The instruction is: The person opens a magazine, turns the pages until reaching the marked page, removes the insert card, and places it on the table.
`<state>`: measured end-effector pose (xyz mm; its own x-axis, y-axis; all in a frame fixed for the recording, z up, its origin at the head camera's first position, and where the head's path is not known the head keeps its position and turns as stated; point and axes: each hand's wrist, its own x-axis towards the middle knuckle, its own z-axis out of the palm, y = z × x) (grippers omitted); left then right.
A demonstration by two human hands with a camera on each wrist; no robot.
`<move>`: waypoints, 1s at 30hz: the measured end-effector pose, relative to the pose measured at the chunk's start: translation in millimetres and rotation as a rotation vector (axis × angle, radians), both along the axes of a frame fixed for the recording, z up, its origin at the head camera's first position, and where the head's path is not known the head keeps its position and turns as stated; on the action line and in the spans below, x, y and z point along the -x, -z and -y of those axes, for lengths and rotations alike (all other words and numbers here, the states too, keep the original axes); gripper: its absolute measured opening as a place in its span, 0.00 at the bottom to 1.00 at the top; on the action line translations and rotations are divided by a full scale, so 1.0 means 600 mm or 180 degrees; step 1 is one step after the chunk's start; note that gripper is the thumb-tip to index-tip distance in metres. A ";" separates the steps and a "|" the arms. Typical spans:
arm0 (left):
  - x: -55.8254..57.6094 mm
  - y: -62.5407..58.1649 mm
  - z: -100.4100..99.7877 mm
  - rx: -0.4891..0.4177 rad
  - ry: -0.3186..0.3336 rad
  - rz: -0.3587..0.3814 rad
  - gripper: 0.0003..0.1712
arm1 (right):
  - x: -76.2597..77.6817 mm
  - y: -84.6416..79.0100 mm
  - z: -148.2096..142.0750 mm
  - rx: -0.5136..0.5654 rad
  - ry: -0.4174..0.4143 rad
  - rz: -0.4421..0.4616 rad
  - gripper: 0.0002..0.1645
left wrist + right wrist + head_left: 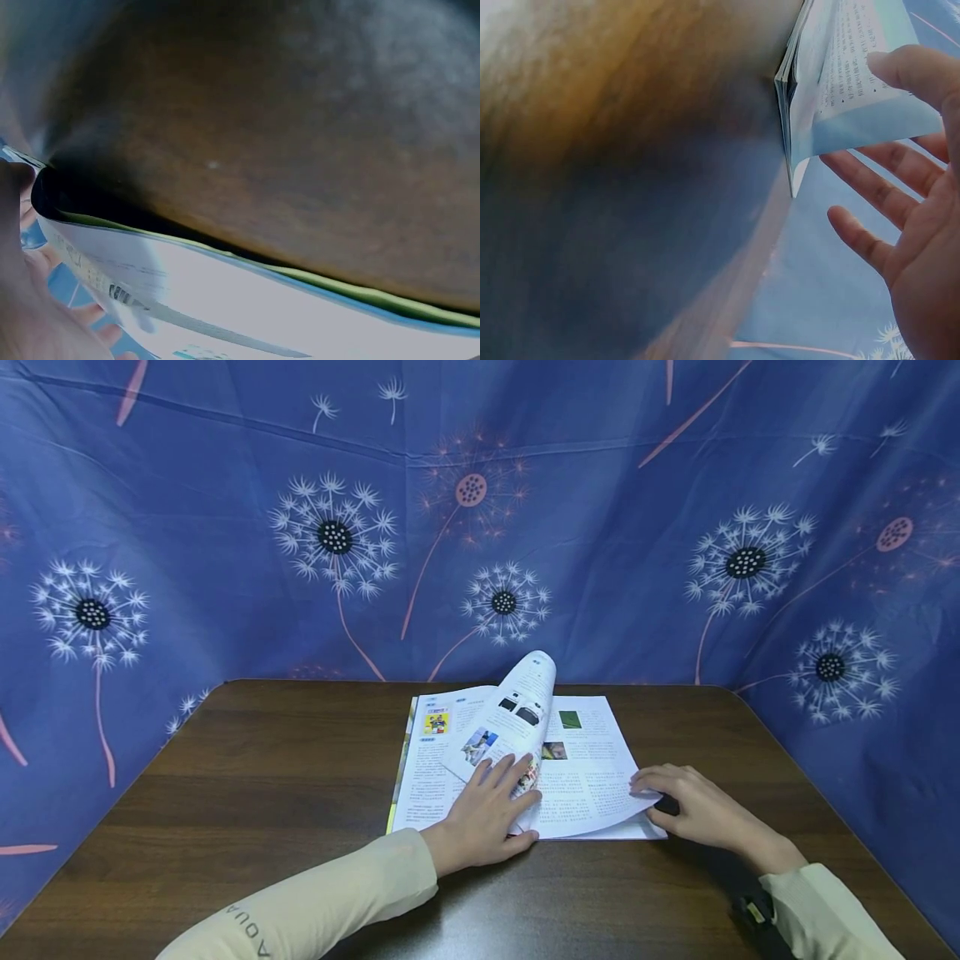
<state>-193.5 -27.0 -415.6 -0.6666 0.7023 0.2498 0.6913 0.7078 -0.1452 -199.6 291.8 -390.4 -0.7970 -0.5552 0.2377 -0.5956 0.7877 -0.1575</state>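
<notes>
An open magazine [585, 793] with printed text and small pictures lies on the table. One of its leaves [525, 693] stands curled up and leans over the left side. My left hand [487, 818] rests with spread fingers on the lower part of that curled leaf, near the spine. At the lower right corner, my right hand [701, 810] pinches a page that lifts slightly off those below. The right wrist view shows the thumb on the front of this page [855, 127] and fingers behind it. In the left wrist view, the magazine's lower edge [225, 285] runs beside the hand.
The brown wooden table [262, 760] extends around the magazine on both sides. Behind it hangs a blue cloth [600, 568] with a dandelion print. A black device [753, 910] sits at the right wrist.
</notes>
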 end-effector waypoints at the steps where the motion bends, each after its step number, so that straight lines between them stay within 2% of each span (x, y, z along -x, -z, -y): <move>1: 0.000 0.000 0.000 -0.0013 0.0036 -0.0019 0.29 | 0.000 0.000 0.000 0.0016 -0.0020 -0.0026 0.17; 8: 0.000 -0.003 -0.003 0.0031 0.0165 -0.0097 0.27 | -0.001 -0.002 0.001 0.0092 -0.0148 -0.0249 0.17; 12: 0.000 -0.004 -0.005 0.0082 0.0154 -0.0163 0.28 | 0.000 -0.003 0.001 0.0101 -0.0145 -0.0310 0.17; 24: -0.004 -0.001 -0.009 0.0094 -0.0079 -0.0135 0.36 | 0.005 -0.008 -0.001 0.0171 -0.0187 -0.0635 0.15; 30: -0.006 -0.001 -0.013 0.0129 -0.0206 -0.0035 0.38 | 0.005 -0.011 0.000 0.0199 -0.0190 -0.0667 0.15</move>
<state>-190.0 -19.4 -414.9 -0.7082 0.6676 0.2297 0.6426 0.7443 -0.1821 -202.5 291.5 -383.7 -0.6928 -0.5788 0.4302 -0.6657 0.7427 -0.0729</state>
